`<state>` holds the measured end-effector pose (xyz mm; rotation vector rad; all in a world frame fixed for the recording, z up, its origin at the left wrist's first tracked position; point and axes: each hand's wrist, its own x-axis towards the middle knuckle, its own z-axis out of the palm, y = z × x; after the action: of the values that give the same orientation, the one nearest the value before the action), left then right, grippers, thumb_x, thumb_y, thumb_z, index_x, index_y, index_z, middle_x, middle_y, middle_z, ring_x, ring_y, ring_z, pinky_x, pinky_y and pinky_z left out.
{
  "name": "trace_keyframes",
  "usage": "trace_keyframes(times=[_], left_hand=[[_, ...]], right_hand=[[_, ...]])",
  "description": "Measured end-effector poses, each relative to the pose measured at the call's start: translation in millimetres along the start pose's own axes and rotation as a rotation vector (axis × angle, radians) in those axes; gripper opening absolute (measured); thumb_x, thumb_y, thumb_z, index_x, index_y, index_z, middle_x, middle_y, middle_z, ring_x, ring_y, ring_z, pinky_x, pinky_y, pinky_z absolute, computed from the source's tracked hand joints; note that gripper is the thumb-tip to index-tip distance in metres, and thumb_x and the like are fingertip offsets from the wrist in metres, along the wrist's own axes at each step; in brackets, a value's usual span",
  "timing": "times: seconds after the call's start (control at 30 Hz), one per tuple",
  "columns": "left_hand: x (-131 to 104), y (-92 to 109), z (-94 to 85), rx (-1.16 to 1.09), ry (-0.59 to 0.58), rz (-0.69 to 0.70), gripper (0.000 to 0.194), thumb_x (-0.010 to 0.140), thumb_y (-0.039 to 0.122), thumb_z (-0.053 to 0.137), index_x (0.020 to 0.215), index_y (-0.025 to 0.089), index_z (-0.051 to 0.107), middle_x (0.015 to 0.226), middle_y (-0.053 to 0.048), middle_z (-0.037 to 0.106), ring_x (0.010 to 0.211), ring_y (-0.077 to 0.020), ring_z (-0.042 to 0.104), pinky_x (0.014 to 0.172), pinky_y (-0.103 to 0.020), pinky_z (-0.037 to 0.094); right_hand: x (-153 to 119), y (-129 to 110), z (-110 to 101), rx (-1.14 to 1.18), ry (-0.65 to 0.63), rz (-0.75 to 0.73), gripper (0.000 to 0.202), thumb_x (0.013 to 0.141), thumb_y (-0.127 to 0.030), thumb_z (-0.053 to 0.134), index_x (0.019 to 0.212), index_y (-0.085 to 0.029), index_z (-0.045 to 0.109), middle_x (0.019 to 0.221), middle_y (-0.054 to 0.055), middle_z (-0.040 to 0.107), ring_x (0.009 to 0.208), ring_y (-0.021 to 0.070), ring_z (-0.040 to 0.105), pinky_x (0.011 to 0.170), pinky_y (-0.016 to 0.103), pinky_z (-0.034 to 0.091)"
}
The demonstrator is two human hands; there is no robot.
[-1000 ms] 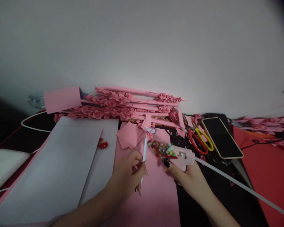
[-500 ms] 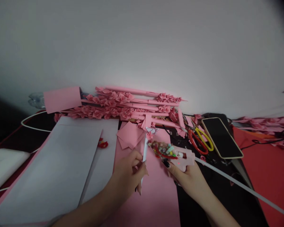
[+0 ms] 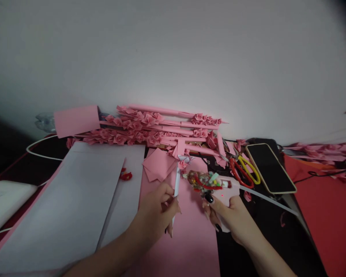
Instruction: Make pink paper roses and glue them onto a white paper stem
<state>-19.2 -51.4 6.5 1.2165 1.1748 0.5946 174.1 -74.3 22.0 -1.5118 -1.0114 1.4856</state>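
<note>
Between its fingers my left hand (image 3: 158,209) pinches a thin white paper stick (image 3: 177,184), held nearly upright. A small pink paper flower (image 3: 182,164) sits at the stick's top. My right hand (image 3: 229,213) is wrapped round the handle of a pale pink glue gun (image 3: 232,188). Lumpy, many-coloured material covers the gun's front, and its nozzle points left, close beside the stick just below the flower. Whether the nozzle touches the stick cannot be made out. A long white glue stick (image 3: 271,200) extends from the gun's rear.
Pink paper flower stems (image 3: 150,123) lie along the wall. Pink squares (image 3: 158,165) rest on a pink sheet (image 3: 190,246). White sheets (image 3: 66,200) are at left; scissors (image 3: 242,173), a phone (image 3: 271,167) and red paper (image 3: 323,207) at right. A white device (image 3: 8,204) lies far left.
My right hand and the glue gun have shifted slightly right and down, and the gun is turned somewhat. The rear glue stick slants differently and looks shorter. My left hand has barely moved.
</note>
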Motion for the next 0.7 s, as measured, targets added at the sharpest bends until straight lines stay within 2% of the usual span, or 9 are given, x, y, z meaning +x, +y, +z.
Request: trace_keyframes(times=[0.27, 0.4, 0.5, 0.6, 0.7], left_hand=[[1.2, -0.8, -0.9, -0.02, 0.004, 0.009, 0.014, 0.083, 0.024, 0.048, 0.074, 0.02, 0.038, 0.069, 0.005, 0.062, 0.028, -0.0039, 0.047, 0.029, -0.016, 0.031], [2.7, -0.5, -2.6, -0.049, 0.027, -0.003, 0.014, 0.082, 0.028, 0.05, 0.076, 0.02, 0.04, 0.073, 0.004, 0.064, 0.029, -0.0034, 0.044, 0.031, -0.017, 0.034], [4.5, -0.6, -4.1, -0.05, 0.041, 0.0, 0.014, 0.083, 0.032, 0.05, 0.079, 0.02, 0.043, 0.075, 0.003, 0.064, 0.029, -0.0029, 0.04, 0.031, -0.017, 0.032], [5.4, 0.7, -5.6, -0.011, 0.057, -0.005, 0.014, 0.084, 0.033, 0.048, 0.08, 0.02, 0.045, 0.066, 0.005, 0.06, 0.03, -0.0038, 0.036, 0.032, -0.017, 0.028], [5.1, 1.9, -7.0, 0.085, 0.066, 0.027, 0.016, 0.086, 0.033, 0.044, 0.076, 0.02, 0.045, 0.053, 0.007, 0.052, 0.034, -0.007, 0.037, 0.037, -0.018, 0.028]], right_hand=[[-2.2, -6.7, 6.0, 0.082, 0.014, 0.021, 0.044, 0.069, -0.055, 0.07, 0.066, -0.013, 0.056, 0.05, -0.001, 0.054, 0.034, 0.0044, 0.037, 0.036, 0.019, 0.027], [-1.0, -3.8, 4.7, 0.051, 0.01, -0.004, 0.042, 0.071, -0.054, 0.068, 0.066, -0.014, 0.055, 0.049, -0.002, 0.051, 0.036, 0.0053, 0.036, 0.037, 0.02, 0.028], [-0.8, -0.4, 3.1, -0.02, 0.028, -0.051, 0.04, 0.074, -0.053, 0.065, 0.067, -0.014, 0.056, 0.05, -0.002, 0.05, 0.038, 0.0062, 0.037, 0.038, 0.021, 0.028], [-1.5, -0.3, 3.7, -0.089, 0.082, -0.11, 0.035, 0.075, -0.049, 0.064, 0.071, -0.015, 0.056, 0.053, -0.001, 0.052, 0.041, 0.0076, 0.038, 0.039, 0.021, 0.03], [-2.5, -4.7, 5.6, -0.15, 0.154, -0.181, 0.029, 0.073, -0.044, 0.064, 0.075, -0.016, 0.057, 0.056, 0.0, 0.054, 0.045, 0.0098, 0.041, 0.04, 0.021, 0.033]])
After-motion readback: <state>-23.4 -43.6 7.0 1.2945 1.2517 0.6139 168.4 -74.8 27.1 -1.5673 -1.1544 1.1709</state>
